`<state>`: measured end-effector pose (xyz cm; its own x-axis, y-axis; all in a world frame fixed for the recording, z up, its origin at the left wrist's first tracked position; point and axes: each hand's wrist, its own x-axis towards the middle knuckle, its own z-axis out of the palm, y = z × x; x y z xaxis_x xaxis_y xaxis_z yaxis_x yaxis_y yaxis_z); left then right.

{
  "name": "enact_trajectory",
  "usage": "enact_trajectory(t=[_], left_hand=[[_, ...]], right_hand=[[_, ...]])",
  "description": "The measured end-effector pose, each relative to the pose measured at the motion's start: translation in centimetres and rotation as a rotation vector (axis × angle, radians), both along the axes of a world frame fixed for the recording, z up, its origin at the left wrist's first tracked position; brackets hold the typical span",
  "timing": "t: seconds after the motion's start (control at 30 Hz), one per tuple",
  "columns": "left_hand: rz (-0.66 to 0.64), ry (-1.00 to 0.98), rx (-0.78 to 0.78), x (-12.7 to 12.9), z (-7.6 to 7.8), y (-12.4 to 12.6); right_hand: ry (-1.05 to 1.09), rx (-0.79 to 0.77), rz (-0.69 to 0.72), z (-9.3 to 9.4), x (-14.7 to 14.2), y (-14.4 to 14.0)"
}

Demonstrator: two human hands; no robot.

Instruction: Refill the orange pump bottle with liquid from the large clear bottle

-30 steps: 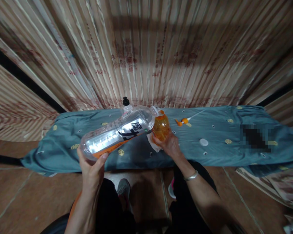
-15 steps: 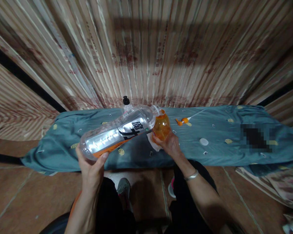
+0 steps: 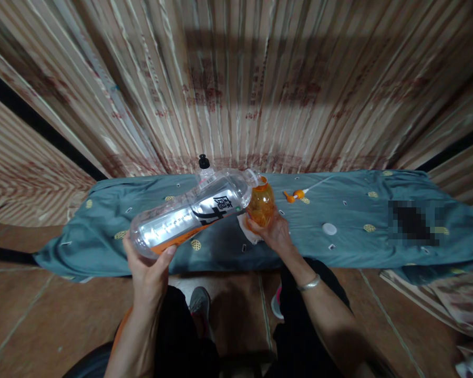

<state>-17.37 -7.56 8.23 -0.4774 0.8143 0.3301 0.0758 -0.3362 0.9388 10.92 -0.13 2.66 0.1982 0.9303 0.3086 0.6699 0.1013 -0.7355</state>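
Observation:
Closed around the base of a large clear plastic bottle is my left hand. This bottle, with a silver and orange label, tilts so that its neck lies at the mouth of a translucent orange bottle. My right hand grips the orange bottle and keeps it roughly upright. Whether liquid is flowing between the necks I cannot tell. Partly under the orange bottle lies a white cloth or tissue. An orange spray or pump head with a thin pale tube rests to the right.
The table has a teal patterned cloth. Behind the large bottle stands a clear bottle with a black cap. A white round cap lies at right, and a blurred dark object lies farther right. A striped curtain hangs behind.

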Motion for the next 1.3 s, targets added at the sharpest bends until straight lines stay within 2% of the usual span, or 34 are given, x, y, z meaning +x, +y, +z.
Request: enact_trajectory(t=[0.17,0.9,1.3], left_hand=[[0.001,-0.1,0.011,0.2,0.2,-0.1],[0.037,-0.083,-0.018,0.4,0.2,-0.9],[0.003,-0.021,-0.01,0.3,-0.2,-1.4]], right_hand=[[-0.008,0.013,0.017,0.0,0.1,0.0],[0.041,-0.022,-0.001,0.8,-0.3,-0.2],[0.021,-0.008,-0.004,1.0,-0.2,-0.4]])
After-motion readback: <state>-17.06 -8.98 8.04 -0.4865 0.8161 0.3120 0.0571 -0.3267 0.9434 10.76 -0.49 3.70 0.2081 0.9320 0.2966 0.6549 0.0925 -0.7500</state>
